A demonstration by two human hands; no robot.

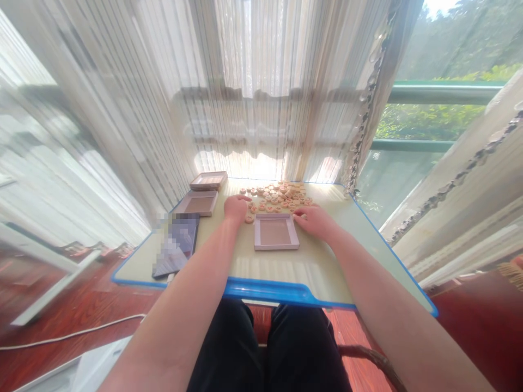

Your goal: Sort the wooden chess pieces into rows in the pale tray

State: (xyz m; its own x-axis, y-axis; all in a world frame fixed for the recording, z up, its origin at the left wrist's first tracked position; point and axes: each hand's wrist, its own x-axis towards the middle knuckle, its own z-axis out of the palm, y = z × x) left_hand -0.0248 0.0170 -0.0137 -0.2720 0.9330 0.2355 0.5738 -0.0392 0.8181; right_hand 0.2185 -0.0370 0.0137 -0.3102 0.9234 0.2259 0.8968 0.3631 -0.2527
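My left hand (236,208) hovers at or rests on the left edge of a spread of round wooden game pieces (269,208). Its index finger stretches out to the right, over or against the nearest pieces. On the other side, my right hand (314,220) is bent in with thumb and fingers close together at the far right corner of a shallow open box (277,246). Whether a piece sits between those fingertips is too small to make out. The pieces carry marks on top, and some are heaped toward the back. The box's brown bottom shows between pale walls.
Another shallow box (214,202) lies at the left, with a stacked box (224,175) behind it. A dark tablet (195,239), partly blurred out, lies near the left edge. The table (261,272) has a blue rim (269,289). Sheer curtains (253,65) hang behind.
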